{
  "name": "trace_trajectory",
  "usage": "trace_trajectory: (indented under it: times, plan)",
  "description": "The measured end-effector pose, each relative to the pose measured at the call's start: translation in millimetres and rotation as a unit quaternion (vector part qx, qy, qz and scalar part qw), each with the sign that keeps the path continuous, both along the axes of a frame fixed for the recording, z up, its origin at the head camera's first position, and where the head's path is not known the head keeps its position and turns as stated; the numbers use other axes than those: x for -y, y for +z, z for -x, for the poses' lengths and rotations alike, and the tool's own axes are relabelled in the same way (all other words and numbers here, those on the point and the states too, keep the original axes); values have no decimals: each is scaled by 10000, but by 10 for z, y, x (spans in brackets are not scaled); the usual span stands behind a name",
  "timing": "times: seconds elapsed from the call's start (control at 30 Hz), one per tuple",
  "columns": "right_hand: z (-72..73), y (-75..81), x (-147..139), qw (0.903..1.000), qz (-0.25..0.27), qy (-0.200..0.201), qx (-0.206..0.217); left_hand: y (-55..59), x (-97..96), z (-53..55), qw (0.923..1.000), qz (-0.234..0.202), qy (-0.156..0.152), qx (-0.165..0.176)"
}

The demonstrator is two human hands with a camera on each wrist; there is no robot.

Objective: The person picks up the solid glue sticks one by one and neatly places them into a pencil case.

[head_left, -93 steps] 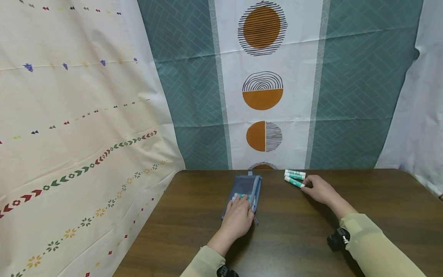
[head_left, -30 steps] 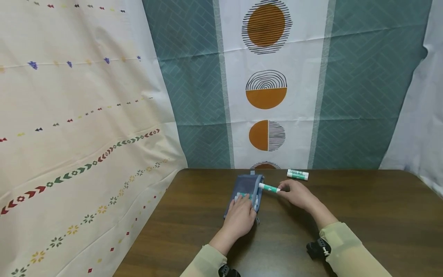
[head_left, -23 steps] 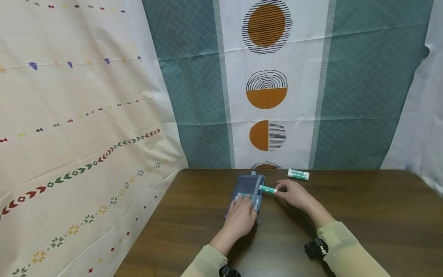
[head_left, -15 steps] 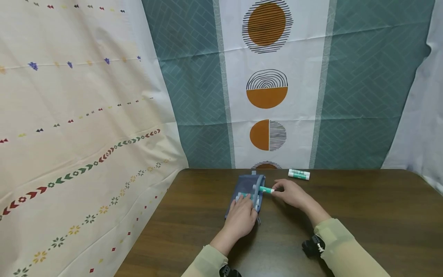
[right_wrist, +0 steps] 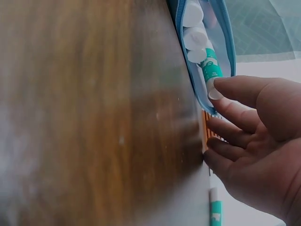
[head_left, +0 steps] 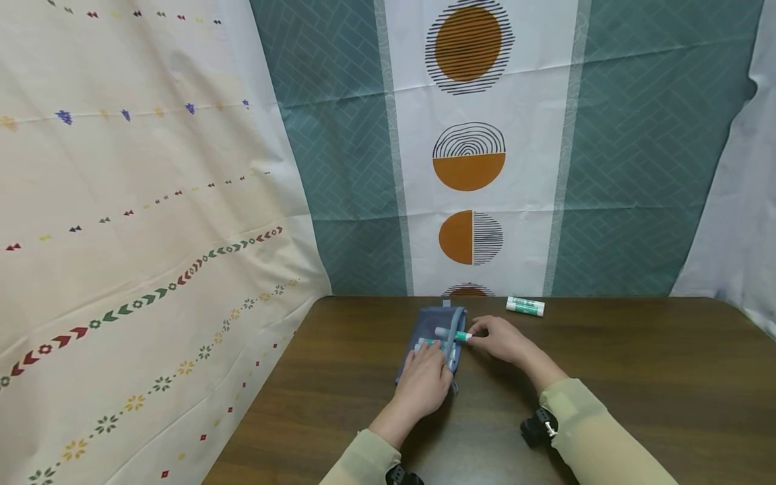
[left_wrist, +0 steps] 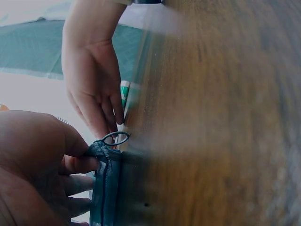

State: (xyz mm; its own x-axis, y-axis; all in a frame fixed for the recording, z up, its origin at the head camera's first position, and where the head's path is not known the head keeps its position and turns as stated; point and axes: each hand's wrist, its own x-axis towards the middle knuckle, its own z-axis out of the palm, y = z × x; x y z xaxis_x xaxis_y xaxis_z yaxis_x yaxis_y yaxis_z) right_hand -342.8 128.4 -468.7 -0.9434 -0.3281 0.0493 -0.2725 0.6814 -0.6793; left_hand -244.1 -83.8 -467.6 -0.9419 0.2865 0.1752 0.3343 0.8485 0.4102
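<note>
Fingers bent, the left hand [head_left: 424,380] grips a flat blue zippered pouch [head_left: 432,319] on a brown wooden bench [head_left: 618,357]; steady bracing suits this step. The right hand [head_left: 500,339] pinches a slim green-and-white cylindrical stick [right_wrist: 211,63], best slid level past the zip, partly inside beside white-ended cylinders [right_wrist: 195,38]. Farther right lies a thicker green-and-white cylinder [head_left: 525,306].
</note>
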Motion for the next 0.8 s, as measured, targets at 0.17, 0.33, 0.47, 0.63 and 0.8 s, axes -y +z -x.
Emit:
trace_trajectory:
  times: [0.17, 0.33, 0.47, 0.63, 0.8]
  plan:
    - [18, 8, 63, 9999, 8, 99, -58, -13, 1, 2, 10000, 50, 10, 18]
    - [40, 4, 127, 9995, 42, 251, -177, -15, 0, 4, 10000, 93, 2, -19]
    - [63, -7, 167, 9990, 10, 329, -316, -8, -4, 4, 10000, 92, -4, -17]
    - [85, -8, 203, 9981, -59, 420, -439, -1, -2, 2, 9999, 102, -19, -24]
    - [111, -30, 238, 9977, -138, 448, -479, -22, 3, 16, 9999, 114, -9, -13]
